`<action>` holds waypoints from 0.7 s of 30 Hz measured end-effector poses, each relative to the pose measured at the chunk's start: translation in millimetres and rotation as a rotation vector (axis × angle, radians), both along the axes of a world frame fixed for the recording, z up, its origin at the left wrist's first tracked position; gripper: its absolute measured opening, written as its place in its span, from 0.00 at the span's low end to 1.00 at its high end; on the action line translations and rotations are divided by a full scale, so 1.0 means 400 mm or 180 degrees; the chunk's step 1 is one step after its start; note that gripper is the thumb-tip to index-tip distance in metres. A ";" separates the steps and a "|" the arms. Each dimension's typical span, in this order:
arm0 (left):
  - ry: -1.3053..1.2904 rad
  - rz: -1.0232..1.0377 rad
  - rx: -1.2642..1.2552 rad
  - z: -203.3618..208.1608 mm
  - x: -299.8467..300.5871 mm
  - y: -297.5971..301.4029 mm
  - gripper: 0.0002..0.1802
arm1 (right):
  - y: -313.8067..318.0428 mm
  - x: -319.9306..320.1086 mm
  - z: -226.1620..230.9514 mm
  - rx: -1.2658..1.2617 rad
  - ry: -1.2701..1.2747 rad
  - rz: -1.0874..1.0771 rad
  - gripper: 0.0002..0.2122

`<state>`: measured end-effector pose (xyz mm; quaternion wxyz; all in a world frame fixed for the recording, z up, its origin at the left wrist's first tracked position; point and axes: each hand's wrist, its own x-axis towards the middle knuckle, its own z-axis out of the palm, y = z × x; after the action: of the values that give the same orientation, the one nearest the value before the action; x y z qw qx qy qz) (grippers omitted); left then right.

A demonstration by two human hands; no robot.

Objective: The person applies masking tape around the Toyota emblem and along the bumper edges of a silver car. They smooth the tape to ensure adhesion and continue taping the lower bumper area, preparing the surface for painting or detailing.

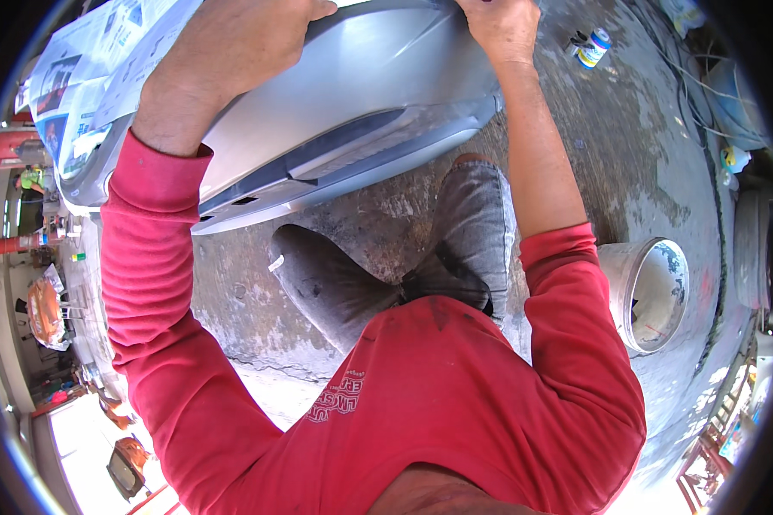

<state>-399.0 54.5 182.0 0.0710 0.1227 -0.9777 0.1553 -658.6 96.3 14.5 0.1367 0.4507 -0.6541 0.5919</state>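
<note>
A silver-grey car bumper (361, 77) fills the top middle, in front of my bent knees. My left hand (249, 43) is over its upper left part, beside printed paper sheets (86, 77) that cover the panel there. Its fingers look curled, but the picture's top edge cuts them off. My right hand (502, 30) is at the bumper's right end, its fingers bent together and partly out of the picture. What either hand holds, if anything, is hidden. Both arms are stretched forward.
A whitish bucket (657, 296) stands on the worn concrete floor by my right elbow. A small blue, white and yellow can (593, 49) is at the upper right. Cables (691, 103) run along the right side. Far left, a person in a bright green top (33, 178) is visible.
</note>
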 end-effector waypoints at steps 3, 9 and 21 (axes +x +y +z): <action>0.0039 0.0047 0.0013 0.007 -0.011 -0.009 0.12 | -0.008 0.012 0.018 -0.0183 0.0079 0.0030 0.16; -0.0057 0.0273 -0.0047 0.012 -0.013 0.036 0.12 | -0.040 0.153 0.026 -0.0566 -0.0156 0.1355 0.13; -0.0215 0.0410 -0.0111 0.035 -0.026 -0.006 0.11 | -0.070 0.201 0.059 -0.0459 -0.0378 0.0587 0.16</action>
<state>-409.2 51.9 196.2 0.0299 0.1787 -0.9667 0.1806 -578.2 68.4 38.1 0.0747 0.4621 -0.5726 0.6731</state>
